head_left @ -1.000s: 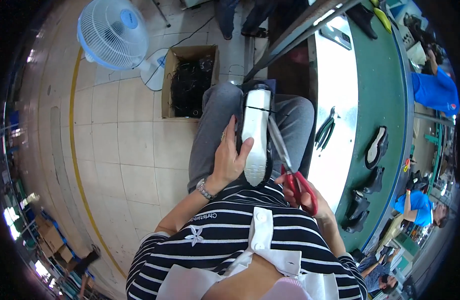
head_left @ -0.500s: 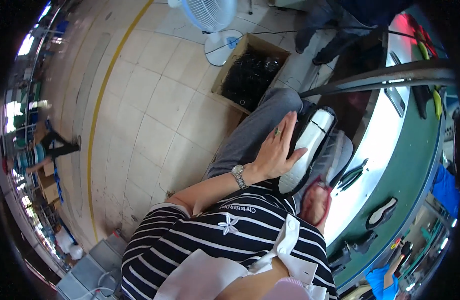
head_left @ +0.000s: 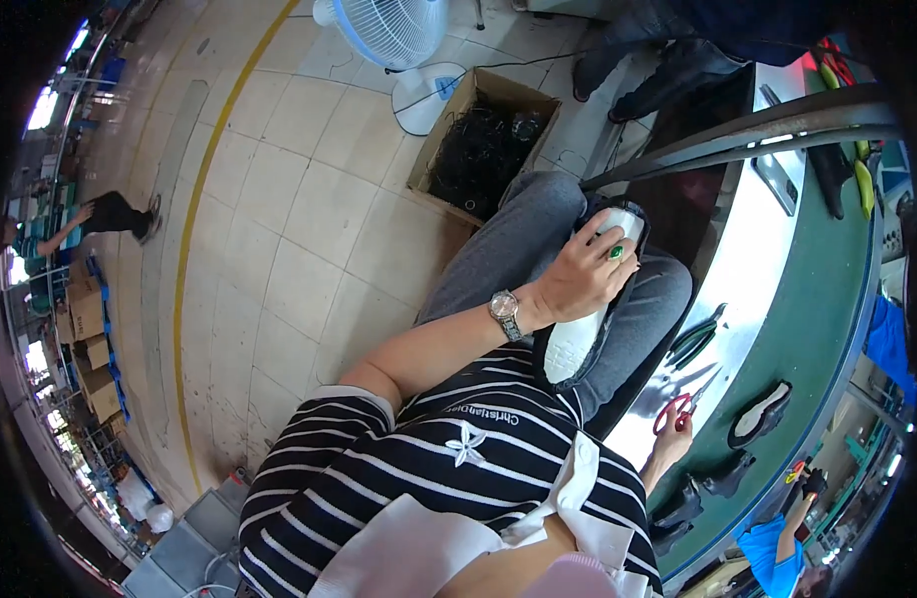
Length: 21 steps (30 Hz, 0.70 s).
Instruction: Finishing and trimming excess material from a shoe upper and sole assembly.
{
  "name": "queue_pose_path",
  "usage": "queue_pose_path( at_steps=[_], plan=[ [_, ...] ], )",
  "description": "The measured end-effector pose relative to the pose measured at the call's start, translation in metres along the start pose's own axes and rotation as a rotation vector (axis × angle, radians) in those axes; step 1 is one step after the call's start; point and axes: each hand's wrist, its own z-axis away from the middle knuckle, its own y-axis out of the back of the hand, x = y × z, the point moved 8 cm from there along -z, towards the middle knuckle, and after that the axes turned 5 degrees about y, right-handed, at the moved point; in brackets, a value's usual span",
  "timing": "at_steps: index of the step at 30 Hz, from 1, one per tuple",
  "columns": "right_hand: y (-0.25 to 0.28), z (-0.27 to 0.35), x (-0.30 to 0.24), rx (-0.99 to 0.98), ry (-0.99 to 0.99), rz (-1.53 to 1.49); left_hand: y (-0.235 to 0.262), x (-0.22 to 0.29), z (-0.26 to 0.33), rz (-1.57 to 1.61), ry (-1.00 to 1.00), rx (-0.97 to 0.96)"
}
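A tiled floor [head_left: 279, 259] with a yellow line painted along it fills the left of the view. On the right, a long green workbench [head_left: 827, 329] with a white strip [head_left: 747, 289] along its near side is curved by the lens, and a grey metal bar [head_left: 737, 135] slants above it. At the top, a white standing fan [head_left: 393, 35] is seen, and just beside its base an open cardboard box [head_left: 483, 149] full of dark pieces is set on the floor.

A white shoe sole [head_left: 578, 334] with a dark upper around it is laid lengthwise on the lap, across the grey trousers [head_left: 528, 239]. It is grasped near its far end by the left hand [head_left: 583, 274], whose fingers are curled over the top of it; a silver wristwatch [head_left: 505, 314] is worn on that wrist.

Low at the bench's near edge, red-handled scissors [head_left: 677, 411] are gripped by the right hand [head_left: 669, 444], with the fingers closed around the handles; the hand is well apart from the shoe. Just beside the scissors, on the white strip, green-handled pliers [head_left: 697, 339] are laid.

Several dark shoe soles [head_left: 762, 417] are spread on the green surface farther along. Another person's hand [head_left: 807, 486] is seen at the lower end of the bench.
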Motion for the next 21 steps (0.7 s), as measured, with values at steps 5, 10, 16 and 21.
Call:
queue_pose_path(
  at_steps=[5, 10, 16, 21],
  plan=[
    [-0.003, -0.007, 0.013, 0.031, 0.034, 0.104, 0.078, -0.019, -0.038, 0.247, 0.164, 0.249],
    [0.011, -0.026, -0.051, -0.086, 0.003, 0.401, 0.072, -0.033, -0.034, 0.113, 0.158, -0.039],
    [-0.008, -0.019, -0.139, -0.086, 0.275, -0.369, 0.000, 0.006, -0.009, -0.124, 0.080, -0.289],
    [-0.050, 0.083, -0.234, -0.815, 0.400, -0.967, -0.019, 0.037, 0.006, -0.439, -0.159, -0.459]
  ],
)
